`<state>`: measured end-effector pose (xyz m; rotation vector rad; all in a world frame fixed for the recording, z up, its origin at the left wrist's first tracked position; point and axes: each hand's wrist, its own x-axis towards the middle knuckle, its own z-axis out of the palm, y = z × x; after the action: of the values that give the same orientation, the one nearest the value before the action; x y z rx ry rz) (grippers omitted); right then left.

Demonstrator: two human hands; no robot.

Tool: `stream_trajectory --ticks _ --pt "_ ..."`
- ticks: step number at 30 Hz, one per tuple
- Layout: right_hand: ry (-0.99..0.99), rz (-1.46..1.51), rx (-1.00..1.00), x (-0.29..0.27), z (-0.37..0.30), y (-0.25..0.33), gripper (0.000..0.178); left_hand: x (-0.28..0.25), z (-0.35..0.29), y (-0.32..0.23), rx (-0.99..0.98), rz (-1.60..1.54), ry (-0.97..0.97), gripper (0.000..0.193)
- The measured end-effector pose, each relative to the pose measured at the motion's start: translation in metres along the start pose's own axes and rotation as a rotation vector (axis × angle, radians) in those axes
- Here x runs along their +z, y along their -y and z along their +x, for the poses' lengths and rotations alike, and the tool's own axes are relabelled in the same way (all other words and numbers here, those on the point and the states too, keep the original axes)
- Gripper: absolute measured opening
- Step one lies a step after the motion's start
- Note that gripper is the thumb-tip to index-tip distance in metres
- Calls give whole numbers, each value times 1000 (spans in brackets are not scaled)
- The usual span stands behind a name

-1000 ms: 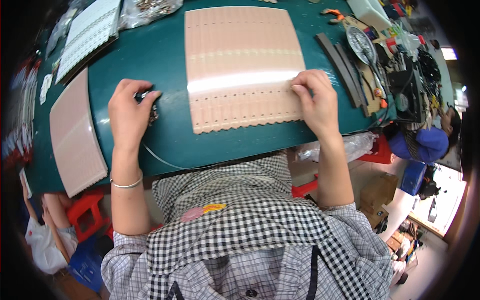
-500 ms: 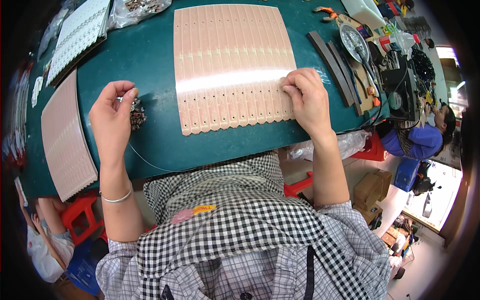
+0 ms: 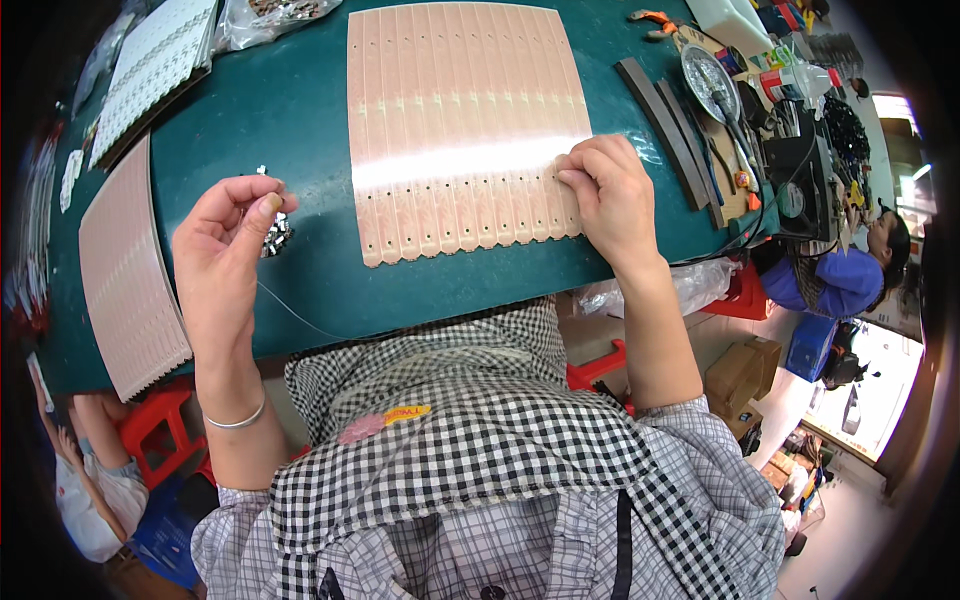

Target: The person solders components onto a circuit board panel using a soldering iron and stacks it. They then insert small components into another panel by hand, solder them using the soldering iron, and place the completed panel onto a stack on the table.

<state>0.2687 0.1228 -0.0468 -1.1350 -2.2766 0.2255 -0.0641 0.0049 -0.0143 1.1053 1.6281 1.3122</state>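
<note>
A pale pink panel, scored into several long narrow strips with small dark holes, lies flat in front of me. My right hand is at its right edge, thumb and forefinger pinched together just over the row of holes. Whatever sits between those fingertips is too small to make out. To the left of the panel, my left hand is raised with thumb and forefinger closed in a pinch. Its fingertips hide what they hold, if anything. Just behind them is a small heap of shiny metal pieces, partly covered by the hand.
The green table carries another pink panel and stacked white sheets at left. Dark bars, a metal bowl and orange-handled pliers lie at right. A co-worker in purple sits beyond the right end.
My left hand has shifted slightly down, its fingertips moving right and tilting over the metal pieces. The right hand has slid a little left along the panel's edge.
</note>
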Motion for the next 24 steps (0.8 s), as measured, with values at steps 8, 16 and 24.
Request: stream_trajectory --ticks 8,16,24 --pt "2 133 159 -17 6 17 13 38 -24 -4 -317 -620 185 9" --pt "-19 617 -159 0 15 106 17 68 -41 -8 -594 -892 284 12" --pt "86 587 -194 12 10 107 21 72 -45 -2 -541 -741 323 15"
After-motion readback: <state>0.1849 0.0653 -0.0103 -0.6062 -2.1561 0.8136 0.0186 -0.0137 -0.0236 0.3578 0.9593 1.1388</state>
